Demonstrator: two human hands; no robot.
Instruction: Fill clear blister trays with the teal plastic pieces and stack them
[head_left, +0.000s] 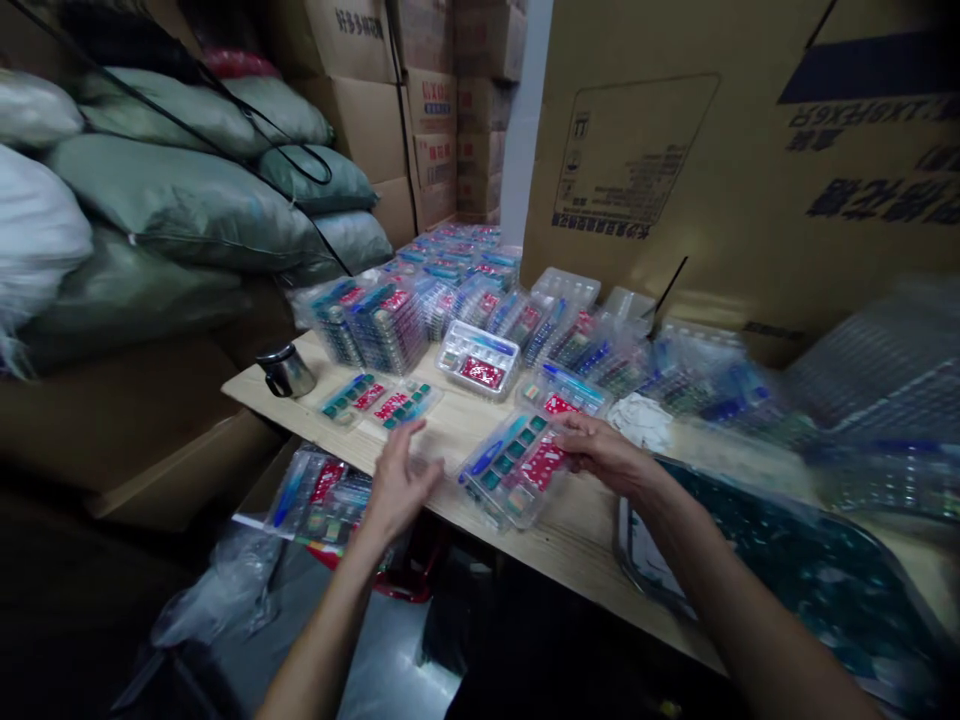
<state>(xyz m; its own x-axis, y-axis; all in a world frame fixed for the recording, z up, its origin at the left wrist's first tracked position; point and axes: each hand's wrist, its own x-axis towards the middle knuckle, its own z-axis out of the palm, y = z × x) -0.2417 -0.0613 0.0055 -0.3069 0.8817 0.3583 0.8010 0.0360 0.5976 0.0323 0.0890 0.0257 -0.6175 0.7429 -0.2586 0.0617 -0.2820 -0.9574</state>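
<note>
My right hand [600, 448] grips the right edge of a clear plastic tray [516, 468] at the table's front. In that tray lie a blue pen, a row of dark green squares, a red patterned packet and a small pale block. Left of it, my left hand [403, 478] hangs near the table edge with thumb and fingers apart and nothing between them. Behind my left hand, two trays [380, 402] with green squares and red packets lie flat. A short stack of filled trays [478, 360] sits behind, and another filled tray [566, 388] lies beyond my right hand.
Stacked filled trays [386, 325] line the table's back. A metal cup [286, 370] stands at the left corner. A large tray of green pieces [795, 560] lies under my right forearm. Below the table's left side is a box of filled trays [319, 495]. Big cartons [735, 180] rise behind.
</note>
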